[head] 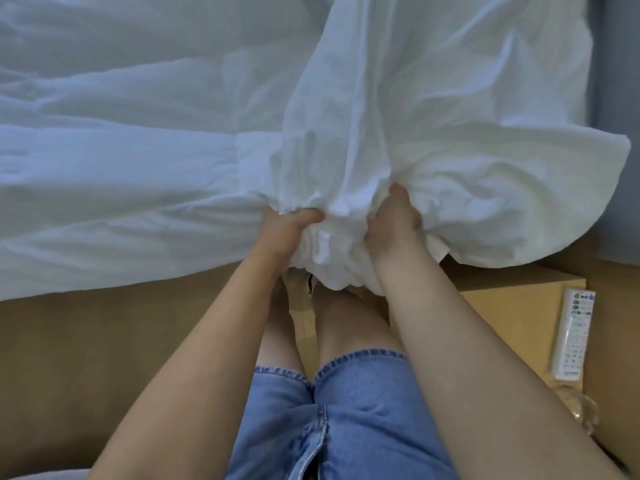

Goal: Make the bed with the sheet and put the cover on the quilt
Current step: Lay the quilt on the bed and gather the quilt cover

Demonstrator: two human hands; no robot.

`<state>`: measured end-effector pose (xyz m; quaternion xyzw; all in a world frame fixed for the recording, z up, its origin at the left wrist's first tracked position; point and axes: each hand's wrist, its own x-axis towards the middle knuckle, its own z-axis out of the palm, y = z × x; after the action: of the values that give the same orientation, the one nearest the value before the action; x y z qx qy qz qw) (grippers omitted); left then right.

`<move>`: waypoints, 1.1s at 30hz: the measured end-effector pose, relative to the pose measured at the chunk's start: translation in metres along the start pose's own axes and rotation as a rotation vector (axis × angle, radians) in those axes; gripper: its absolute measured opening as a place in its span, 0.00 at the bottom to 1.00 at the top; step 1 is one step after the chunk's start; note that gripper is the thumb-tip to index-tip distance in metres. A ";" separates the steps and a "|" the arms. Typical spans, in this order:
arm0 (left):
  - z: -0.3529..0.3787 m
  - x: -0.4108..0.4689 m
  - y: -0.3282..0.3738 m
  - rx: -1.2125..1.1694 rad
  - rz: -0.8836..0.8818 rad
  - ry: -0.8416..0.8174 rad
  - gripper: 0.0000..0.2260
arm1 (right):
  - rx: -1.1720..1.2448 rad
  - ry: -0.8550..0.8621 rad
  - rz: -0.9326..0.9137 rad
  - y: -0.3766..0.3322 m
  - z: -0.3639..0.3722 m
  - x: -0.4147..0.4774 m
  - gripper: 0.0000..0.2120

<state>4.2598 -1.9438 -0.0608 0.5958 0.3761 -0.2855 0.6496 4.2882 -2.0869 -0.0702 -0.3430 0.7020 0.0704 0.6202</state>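
Note:
A white quilt (pixel 114 174) lies spread across the bed, filling the left and top of the view. Over its right part lies a thinner white cover (pixel 433 109), bunched into folds at the bed's near edge. My left hand (pixel 287 230) grips a gathered wad of this cover at the edge, thumb on top. My right hand (pixel 391 223) holds the same bunch just to the right, fingers curled into the cloth. Whether quilt filling is inside the bunch is hidden by the folds.
A brown floor (pixel 104 341) runs below the bed edge. A light wooden bedside table (pixel 512 317) stands at the right with a white remote control (pixel 573 334) on it. My legs in denim shorts (pixel 346 417) stand close to the bed.

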 end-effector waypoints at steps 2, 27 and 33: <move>-0.039 -0.003 0.004 0.008 0.071 0.097 0.10 | -0.003 -0.005 0.007 -0.007 -0.004 0.005 0.15; -0.397 -0.210 -0.198 0.700 -0.263 0.219 0.19 | -2.504 -0.857 -1.014 0.298 -0.011 -0.165 0.11; -0.497 -0.260 -0.267 0.213 -0.324 0.459 0.19 | -2.691 -1.045 -1.039 0.445 0.028 -0.230 0.13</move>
<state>3.8235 -1.5060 0.0016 0.6418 0.5712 -0.2814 0.4273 4.0569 -1.6458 -0.0101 -0.7697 -0.3631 0.5249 -0.0149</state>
